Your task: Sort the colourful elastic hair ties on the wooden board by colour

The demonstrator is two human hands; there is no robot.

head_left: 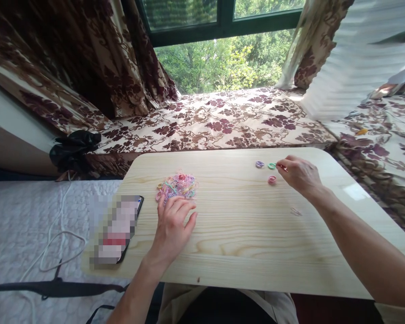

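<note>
A tangled pile of small multicoloured elastic hair ties (180, 183) lies on the left half of the light wooden table (229, 225). My left hand (173, 222) rests at the pile's near edge, fingers spread and bent, the fingertips partly hidden against the ties. On the table's right side, my right hand (299, 173) pinches the edge of a green hair tie (272, 166). Beside that tie are a purple bundle of ties (259, 164) to the left and a pink bundle (272, 180) just nearer me. A pale, thin tie (295, 211) lies below my right wrist.
A phone (119, 231), its screen blurred out, lies at the table's left edge. Beyond the table stretches a floral-covered window seat (216, 121). A white cable (59, 236) and a black strap (57, 288) lie on the quilted bedding at left. A black bag (74, 148) sits behind.
</note>
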